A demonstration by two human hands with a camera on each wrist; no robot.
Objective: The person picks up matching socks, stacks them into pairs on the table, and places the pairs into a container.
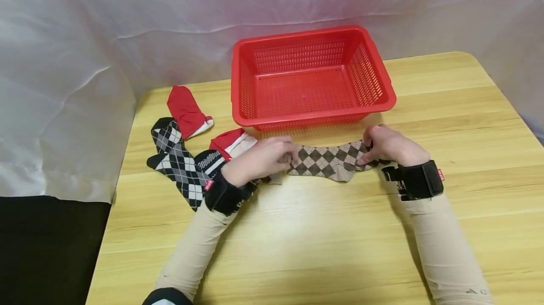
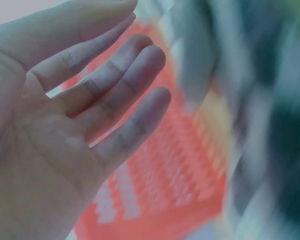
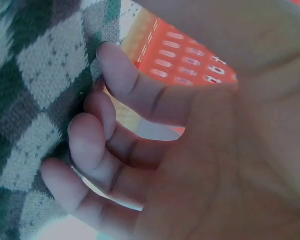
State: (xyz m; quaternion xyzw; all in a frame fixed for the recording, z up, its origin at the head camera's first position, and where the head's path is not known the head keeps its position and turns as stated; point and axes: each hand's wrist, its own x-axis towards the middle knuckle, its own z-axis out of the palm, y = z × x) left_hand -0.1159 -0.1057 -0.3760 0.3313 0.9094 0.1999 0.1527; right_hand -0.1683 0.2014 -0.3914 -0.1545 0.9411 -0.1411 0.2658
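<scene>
- light wooden worktop (image 1: 323,229) with rounded corners; plank grain runs across
- crinkled white sheet (image 1: 85,50) hangs behind and at the left; soft, even light
- dark floor (image 1: 46,253) lower left

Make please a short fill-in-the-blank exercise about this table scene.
1. Both hands touch the brown argyle ____.
2. The basket behind the brown sock has the colour ____.
3. The black-and-white argyle sock lies beside the ____ hand.

Missing words: sock; red; left

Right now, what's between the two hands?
Head view: the brown argyle sock stretches flat on the table between left hand and right hand.
</scene>
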